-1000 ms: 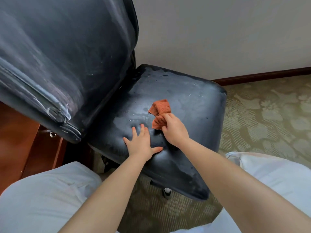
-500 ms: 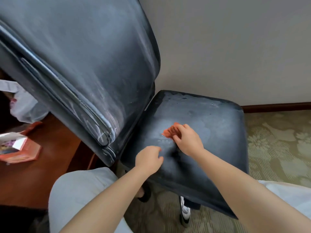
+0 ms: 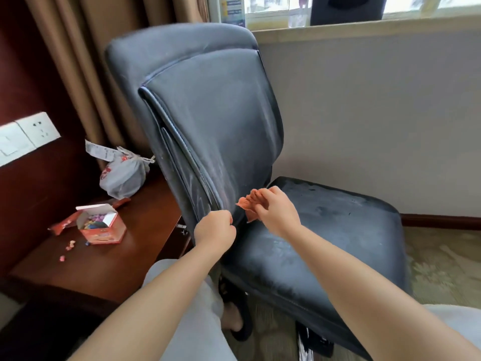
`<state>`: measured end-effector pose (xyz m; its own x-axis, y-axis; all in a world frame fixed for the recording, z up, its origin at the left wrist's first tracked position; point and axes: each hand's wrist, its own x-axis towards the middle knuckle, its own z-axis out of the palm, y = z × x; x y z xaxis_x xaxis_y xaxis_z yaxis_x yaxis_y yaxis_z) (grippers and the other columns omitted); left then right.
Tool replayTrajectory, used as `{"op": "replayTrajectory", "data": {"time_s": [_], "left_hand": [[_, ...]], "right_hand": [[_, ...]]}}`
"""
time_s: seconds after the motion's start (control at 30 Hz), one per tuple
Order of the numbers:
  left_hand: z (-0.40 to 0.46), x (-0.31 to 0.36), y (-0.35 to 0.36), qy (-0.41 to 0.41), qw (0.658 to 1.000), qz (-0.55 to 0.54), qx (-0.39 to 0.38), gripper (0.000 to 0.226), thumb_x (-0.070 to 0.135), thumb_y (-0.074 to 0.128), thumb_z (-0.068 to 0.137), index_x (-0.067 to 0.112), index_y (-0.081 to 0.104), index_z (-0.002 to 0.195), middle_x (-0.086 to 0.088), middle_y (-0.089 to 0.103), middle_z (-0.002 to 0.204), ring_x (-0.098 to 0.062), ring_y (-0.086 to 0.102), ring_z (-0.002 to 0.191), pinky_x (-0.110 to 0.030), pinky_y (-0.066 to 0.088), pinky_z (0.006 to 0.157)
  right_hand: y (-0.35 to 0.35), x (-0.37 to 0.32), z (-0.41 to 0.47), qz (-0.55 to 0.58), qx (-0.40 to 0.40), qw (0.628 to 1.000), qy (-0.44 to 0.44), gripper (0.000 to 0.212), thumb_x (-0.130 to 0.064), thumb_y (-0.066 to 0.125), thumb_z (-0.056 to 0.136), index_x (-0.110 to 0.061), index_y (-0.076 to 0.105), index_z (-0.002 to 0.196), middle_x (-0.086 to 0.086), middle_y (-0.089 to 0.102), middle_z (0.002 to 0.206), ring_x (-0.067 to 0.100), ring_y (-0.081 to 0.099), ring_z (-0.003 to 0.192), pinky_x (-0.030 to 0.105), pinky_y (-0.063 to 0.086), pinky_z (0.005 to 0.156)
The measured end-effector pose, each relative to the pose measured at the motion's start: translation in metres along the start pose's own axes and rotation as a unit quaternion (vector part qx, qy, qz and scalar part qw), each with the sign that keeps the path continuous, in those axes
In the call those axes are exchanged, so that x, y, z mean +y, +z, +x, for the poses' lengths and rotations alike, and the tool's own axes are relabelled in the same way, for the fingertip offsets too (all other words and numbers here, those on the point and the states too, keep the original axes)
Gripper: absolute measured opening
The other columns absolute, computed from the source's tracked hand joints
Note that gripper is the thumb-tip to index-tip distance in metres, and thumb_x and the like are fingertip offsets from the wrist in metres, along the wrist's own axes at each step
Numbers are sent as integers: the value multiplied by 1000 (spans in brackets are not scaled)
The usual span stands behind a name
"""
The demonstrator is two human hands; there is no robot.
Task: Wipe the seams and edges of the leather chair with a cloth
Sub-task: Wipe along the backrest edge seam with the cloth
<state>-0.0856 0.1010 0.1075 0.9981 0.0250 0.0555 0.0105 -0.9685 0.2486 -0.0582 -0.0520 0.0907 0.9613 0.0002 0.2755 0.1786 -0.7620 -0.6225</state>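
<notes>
A dark leather chair (image 3: 208,113) fills the middle of the head view, its backrest upright with a piped seam down the left side and its worn seat (image 3: 325,230) to the right. My right hand (image 3: 276,212) pinches a small orange cloth (image 3: 250,201) just above the crease where backrest meets seat. My left hand (image 3: 214,230) is curled at the bottom corner of the backrest seam and seems to grip its edge. The cloth sits close to the lower backrest.
A dark wooden desk (image 3: 125,256) stands left of the chair, with an open red box (image 3: 100,225), scattered small pieces and a tied plastic bag (image 3: 123,175). Curtains hang behind. A pale wall and windowsill are to the right, with patterned carpet (image 3: 442,269) below.
Both hands rose from the seat to the bottom of the backrest. The left hand went from flat on the seat to curled at the seam. The view tilted upward.
</notes>
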Motion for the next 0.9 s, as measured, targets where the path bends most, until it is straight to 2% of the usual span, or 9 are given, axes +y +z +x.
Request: {"op": "replayTrajectory", "data": {"time_s": [0.13,0.2,0.3,0.33,0.4,0.5,0.6,0.77,0.9], "left_hand": [[-10,-8,-36,13,998,3,57,22,16,50,90,21,66,104,-4,66,106,-27,61,97,-30,42,69],[-15,-12,-56,19,995,9,98,24,15,48,91,22,65,105,-4,66,107,-28,60,99,-30,42,70],[-19,-23,-89,21,984,5,177,25,16,46,91,20,64,107,-4,65,110,-29,59,101,-31,43,72],[-19,-27,-100,22,978,-7,209,25,15,46,91,19,63,108,-4,65,110,-28,59,101,-32,45,73],[-16,-37,-121,30,958,-36,283,23,13,49,88,15,64,106,-5,64,107,-28,56,102,-34,45,71],[-5,-50,-149,55,926,-53,371,23,5,58,79,6,64,102,-12,60,102,-32,52,99,-38,43,68],[16,-58,-173,95,899,-33,426,35,-1,66,67,2,64,102,-16,59,103,-38,56,95,-43,53,69],[57,-67,-211,132,878,-17,460,39,2,57,74,-1,63,112,-20,58,122,-38,55,113,-46,49,88],[92,-76,-233,148,883,-56,441,46,8,44,84,1,54,128,-19,44,142,-35,41,132,-46,38,106]], "right_hand": [[-18,-34,0,4,22,998,-50,13,-27,54,89,-18,61,95,-7,52,110,13,42,108,24,35,81],[-26,-57,1,25,30,997,-64,8,-25,53,88,-18,57,88,-8,54,104,14,47,103,25,36,78],[-35,-96,6,97,34,993,-64,8,-31,47,84,-26,44,78,-6,61,94,18,60,87,35,49,76],[-37,-106,8,114,41,990,-70,6,-34,45,83,-28,45,80,-4,63,95,19,62,88,40,52,76],[-43,-129,11,136,61,984,-95,8,-24,48,87,-28,53,93,0,61,101,20,61,94,42,52,81],[-53,-161,22,121,86,982,-121,25,-12,48,94,-16,54,117,4,56,114,23,56,103,35,47,88],[-56,-190,40,125,101,977,-138,28,-12,46,95,-17,52,122,3,56,121,23,56,105,32,44,84],[-59,-224,77,146,126,965,-179,28,-14,44,95,-18,51,122,0,57,123,23,57,104,32,46,81],[-57,-234,110,107,139,961,-216,33,-17,43,97,-22,48,130,-1,53,127,23,57,102,35,49,77]]}}
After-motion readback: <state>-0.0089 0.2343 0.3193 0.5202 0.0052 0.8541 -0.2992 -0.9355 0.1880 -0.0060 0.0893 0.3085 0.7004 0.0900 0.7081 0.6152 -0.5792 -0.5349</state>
